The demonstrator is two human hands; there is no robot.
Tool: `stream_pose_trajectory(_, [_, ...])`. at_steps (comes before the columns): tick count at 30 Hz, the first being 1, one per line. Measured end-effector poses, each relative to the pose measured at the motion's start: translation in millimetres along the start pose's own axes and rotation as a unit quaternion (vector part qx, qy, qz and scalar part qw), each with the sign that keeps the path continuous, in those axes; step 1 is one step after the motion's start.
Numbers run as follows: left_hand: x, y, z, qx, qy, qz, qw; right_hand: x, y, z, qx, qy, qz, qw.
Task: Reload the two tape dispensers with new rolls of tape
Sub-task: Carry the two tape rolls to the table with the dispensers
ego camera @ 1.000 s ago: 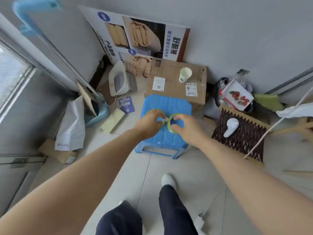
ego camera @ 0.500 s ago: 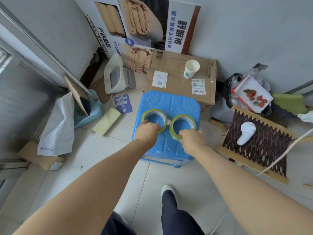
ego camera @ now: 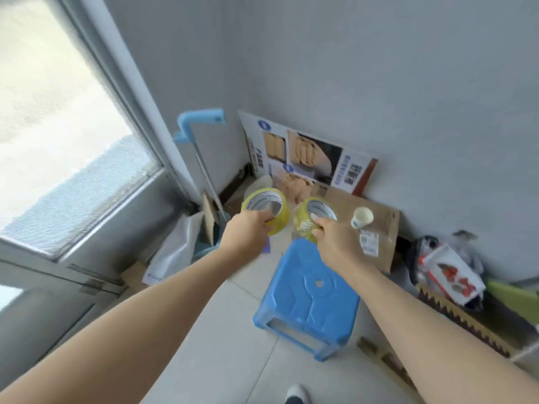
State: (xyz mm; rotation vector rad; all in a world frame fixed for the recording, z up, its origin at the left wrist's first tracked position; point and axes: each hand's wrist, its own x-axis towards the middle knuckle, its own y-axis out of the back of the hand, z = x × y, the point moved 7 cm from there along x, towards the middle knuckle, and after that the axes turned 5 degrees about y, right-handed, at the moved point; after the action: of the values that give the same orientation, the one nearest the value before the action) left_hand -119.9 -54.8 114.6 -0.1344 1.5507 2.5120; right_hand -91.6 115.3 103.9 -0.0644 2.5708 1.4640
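Two yellowish clear tape rolls are held up in the air above the floor. My left hand (ego camera: 247,231) grips the left tape roll (ego camera: 269,203) by its near edge. My right hand (ego camera: 335,239) grips the right tape roll (ego camera: 313,212) the same way. Both rolls are tilted, their white inner cores facing me. The rolls sit side by side, a small gap between them. The blue plastic stool (ego camera: 309,295) stands on the floor below my right hand, its top bare. No tape dispenser shows in view.
A cardboard box (ego camera: 376,228) with a paper cup (ego camera: 361,217) on it stands behind the stool against the grey wall. A poster (ego camera: 309,154) leans in the corner. A blue-handled tool (ego camera: 201,141) and bags sit left; a wooden trellis (ego camera: 460,319) and clutter right.
Both hands have lifted the two tape rolls off the blue stool into the air. The camera has tilted up, showing more wall and window.
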Motion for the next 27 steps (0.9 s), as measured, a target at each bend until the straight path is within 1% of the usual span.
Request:
stream_pose_trajectory(3, [-25, 96, -5, -0.02, 0.025, 0.071, 0.997, -1, 47, -81, 0.009, 0.088, 0.014, 0.996])
stream_pose_trajectory(6, [-64, 184, -21, -0.039, 0.057, 0.15, 0.986, -8, 86, -165, 0.01, 0.183, 0.04, 0.982])
stream_pose_trajectory(10, [-128, 281, -55, -0.049, 0.105, 0.248, 0.962, -33, 114, -287, 0.005, 0.309, 0.05, 0.95])
stream_pose_trajectory(13, [-187, 339, -94, -0.047, 0.147, 0.324, 0.933, -64, 115, -381, 0.048, 0.408, 0.046, 0.911])
stream_pose_trajectory(18, [-304, 400, -172, -0.04, 0.225, 0.424, 0.876, -140, 79, -508, 0.07, 0.527, 0.031, 0.846])
stream_pose_trajectory(23, [-418, 423, -238, -0.008, 0.309, 0.485, 0.818, -224, 24, -606, 0.085, 0.622, -0.016, 0.778])
stream_pose_trajectory(27, [-504, 430, -282, 0.004, 0.371, 0.512, 0.775, -302, -20, -665, 0.108, 0.685, -0.067, 0.718])
